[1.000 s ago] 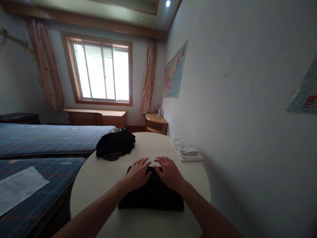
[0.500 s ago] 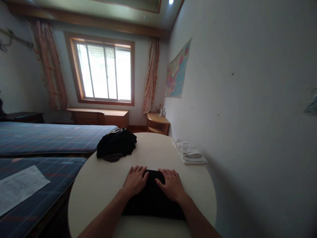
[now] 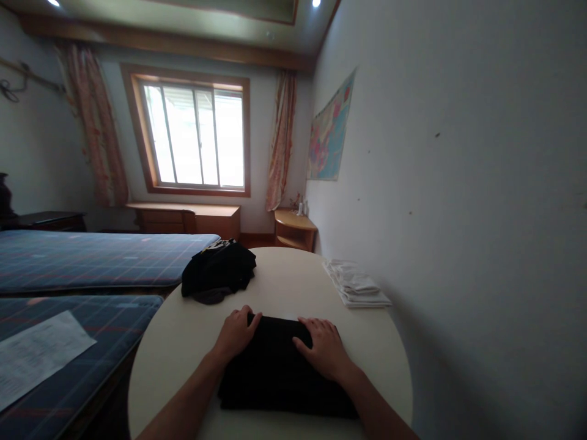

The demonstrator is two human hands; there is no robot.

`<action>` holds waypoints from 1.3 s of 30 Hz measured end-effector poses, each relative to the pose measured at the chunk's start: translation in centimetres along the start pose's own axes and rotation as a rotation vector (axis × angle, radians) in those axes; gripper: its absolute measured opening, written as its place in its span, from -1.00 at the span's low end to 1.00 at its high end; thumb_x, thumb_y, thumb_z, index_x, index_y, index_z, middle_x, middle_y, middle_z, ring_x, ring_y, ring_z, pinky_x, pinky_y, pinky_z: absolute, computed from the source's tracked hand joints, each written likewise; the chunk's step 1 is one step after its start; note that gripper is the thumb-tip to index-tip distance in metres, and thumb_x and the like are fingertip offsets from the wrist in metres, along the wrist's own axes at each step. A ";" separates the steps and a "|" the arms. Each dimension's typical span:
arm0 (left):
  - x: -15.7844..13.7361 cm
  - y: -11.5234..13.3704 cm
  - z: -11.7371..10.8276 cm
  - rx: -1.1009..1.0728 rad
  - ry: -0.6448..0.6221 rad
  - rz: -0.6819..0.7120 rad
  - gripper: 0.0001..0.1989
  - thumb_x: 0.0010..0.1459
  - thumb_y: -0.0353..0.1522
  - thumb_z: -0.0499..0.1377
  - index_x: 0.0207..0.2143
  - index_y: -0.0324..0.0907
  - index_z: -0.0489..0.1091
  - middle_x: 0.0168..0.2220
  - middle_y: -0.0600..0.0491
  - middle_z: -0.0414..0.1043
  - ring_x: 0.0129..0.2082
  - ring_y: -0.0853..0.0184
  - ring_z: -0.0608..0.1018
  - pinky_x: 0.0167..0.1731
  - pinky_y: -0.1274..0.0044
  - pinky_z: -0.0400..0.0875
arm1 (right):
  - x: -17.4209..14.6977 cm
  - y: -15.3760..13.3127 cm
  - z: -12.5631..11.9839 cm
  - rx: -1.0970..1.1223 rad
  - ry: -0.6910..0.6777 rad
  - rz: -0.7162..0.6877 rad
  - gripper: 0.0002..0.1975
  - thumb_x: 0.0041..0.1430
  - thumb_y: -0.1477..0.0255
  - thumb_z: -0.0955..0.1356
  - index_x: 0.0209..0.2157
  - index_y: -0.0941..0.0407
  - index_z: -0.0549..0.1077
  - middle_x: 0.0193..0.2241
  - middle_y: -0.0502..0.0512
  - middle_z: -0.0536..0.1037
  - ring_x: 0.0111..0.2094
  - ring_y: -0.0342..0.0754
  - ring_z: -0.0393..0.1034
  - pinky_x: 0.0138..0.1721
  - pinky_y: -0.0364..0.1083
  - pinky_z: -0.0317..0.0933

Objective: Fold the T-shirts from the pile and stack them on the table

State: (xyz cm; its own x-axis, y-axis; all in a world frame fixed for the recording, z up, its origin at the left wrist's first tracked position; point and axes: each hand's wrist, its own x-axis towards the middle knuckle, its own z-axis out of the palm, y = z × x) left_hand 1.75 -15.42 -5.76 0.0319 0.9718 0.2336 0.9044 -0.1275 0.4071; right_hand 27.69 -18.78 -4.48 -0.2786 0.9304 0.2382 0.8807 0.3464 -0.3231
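A folded black garment [image 3: 282, 366] lies flat in front of me on the round cream table [image 3: 165, 373]. At its far left corner is my left hand [image 3: 236, 336], its fingers curled over the edge and its thumb pressed in close. My right hand [image 3: 323, 345] rests on the far right corner, fingers stretched over the cloth and thumb spread apart. Farther back on the left, a crumpled pile of black clothing [image 3: 220, 272] sits at the table's edge. What kind of garment is folded cannot be made out.
Folded white cloths [image 3: 358, 287] are stacked at the table's right rim, close to the wall [image 3: 481, 244]. To the left stand beds with blue plaid mattresses [image 3: 105, 256], one bearing a sheet of paper [image 3: 43, 354]. A corner shelf [image 3: 296, 221] stands beyond the table.
My left hand has shifted outward to the left and curled round the garment's corner, where it lay flat on top before. My right hand stays on the right corner.
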 end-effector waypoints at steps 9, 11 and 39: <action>0.6 2.5 -2.5 -0.108 0.103 0.066 -0.67 0.33 -0.07 -0.07 -0.26 -0.10 0.30 -0.36 0.02 0.52 -0.32 0.20 0.57 -0.31 0.48 0.28 | 4.6 0.3 -3.0 0.254 -0.250 -0.153 -0.47 0.21 0.10 0.29 0.11 0.09 0.43 0.03 0.21 0.53 0.03 0.10 0.42 0.06 0.01 0.22; 1.4 3.1 -3.2 -0.119 0.118 0.115 -0.68 0.33 -0.09 -0.05 -0.27 -0.10 0.31 -0.37 0.03 0.51 -0.34 0.21 0.56 -0.33 0.48 0.27 | 5.5 1.1 -3.4 0.313 -0.310 -0.185 -0.48 0.18 0.10 0.32 0.10 0.07 0.44 -0.01 0.16 0.56 -0.04 0.08 0.46 0.01 -0.01 0.26; 7.7 1.1 6.2 -0.083 0.079 0.256 -0.62 0.34 -0.23 -0.04 0.04 -0.25 0.37 0.04 -0.13 0.44 0.08 0.14 0.42 0.15 0.32 0.23 | 13.6 11.8 -11.5 0.277 0.045 0.138 -0.64 0.13 0.23 0.38 -0.11 0.13 0.54 -0.18 0.14 0.63 -0.17 0.07 0.51 -0.10 -0.04 0.33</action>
State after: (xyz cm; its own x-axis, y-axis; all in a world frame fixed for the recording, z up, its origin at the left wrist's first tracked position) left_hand 5.68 -6.84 -8.96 0.2187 0.8880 0.4045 0.8334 -0.3856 0.3959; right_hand 38.72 -3.43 5.46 -0.1409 0.9669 0.2129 0.7697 0.2423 -0.5907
